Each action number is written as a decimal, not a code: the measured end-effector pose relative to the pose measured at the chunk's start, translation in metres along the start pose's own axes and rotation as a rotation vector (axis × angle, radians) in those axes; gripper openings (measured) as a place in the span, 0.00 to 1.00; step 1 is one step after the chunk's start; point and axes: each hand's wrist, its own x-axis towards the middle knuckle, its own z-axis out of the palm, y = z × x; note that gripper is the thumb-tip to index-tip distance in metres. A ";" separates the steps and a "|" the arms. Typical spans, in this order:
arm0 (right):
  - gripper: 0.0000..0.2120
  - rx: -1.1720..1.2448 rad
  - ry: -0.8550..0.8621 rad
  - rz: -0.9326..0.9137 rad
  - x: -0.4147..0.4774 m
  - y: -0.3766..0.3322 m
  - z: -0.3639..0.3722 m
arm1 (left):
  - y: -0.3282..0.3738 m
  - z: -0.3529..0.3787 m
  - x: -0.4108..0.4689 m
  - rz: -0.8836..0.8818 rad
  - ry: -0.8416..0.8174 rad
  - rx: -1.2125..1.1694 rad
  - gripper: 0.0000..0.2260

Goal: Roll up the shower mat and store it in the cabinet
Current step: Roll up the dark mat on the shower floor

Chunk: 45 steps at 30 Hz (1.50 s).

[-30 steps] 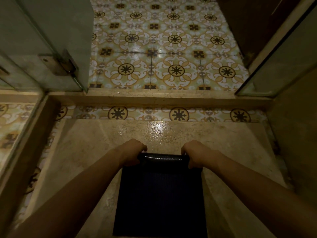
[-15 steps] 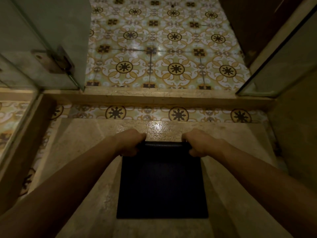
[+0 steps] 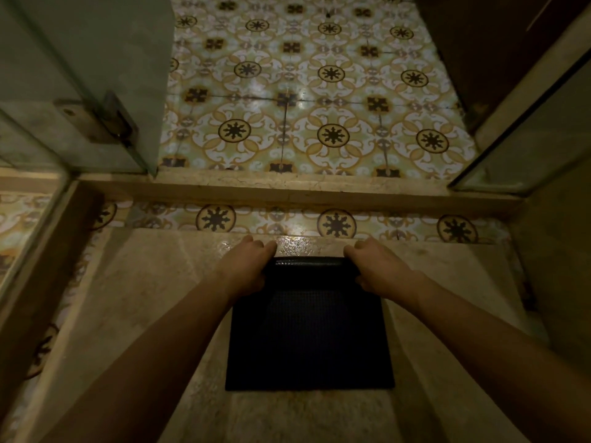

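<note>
A dark, textured shower mat (image 3: pixel 308 334) lies on the beige stone shower floor in the lower middle of the head view. Its far end is curled into a short roll (image 3: pixel 308 262). My left hand (image 3: pixel 246 266) grips the left end of that roll, fingers over the top. My right hand (image 3: pixel 375 266) grips the right end the same way. The near edge of the mat lies flat on the floor. No cabinet is clearly in view.
A raised stone curb (image 3: pixel 287 190) crosses ahead, with patterned floor tiles (image 3: pixel 307 100) beyond it. A glass door with a metal hinge (image 3: pixel 105 123) stands open at the left. A glass panel (image 3: pixel 527 148) and a dark wooden surface (image 3: pixel 486 43) are at the right.
The mat's near edge has come into view and sits farther from me. Both hands have kept hold of the rolled end and pushed it forward toward the curb.
</note>
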 end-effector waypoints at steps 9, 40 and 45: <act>0.16 -0.041 -0.004 -0.014 0.000 0.000 -0.004 | -0.002 -0.012 -0.006 -0.036 -0.090 -0.159 0.17; 0.17 0.100 -0.167 0.068 -0.020 0.001 -0.012 | -0.003 -0.028 -0.019 -0.021 -0.273 -0.193 0.12; 0.20 0.147 -0.164 0.075 -0.022 0.003 -0.010 | -0.002 -0.030 -0.022 -0.021 -0.270 -0.226 0.12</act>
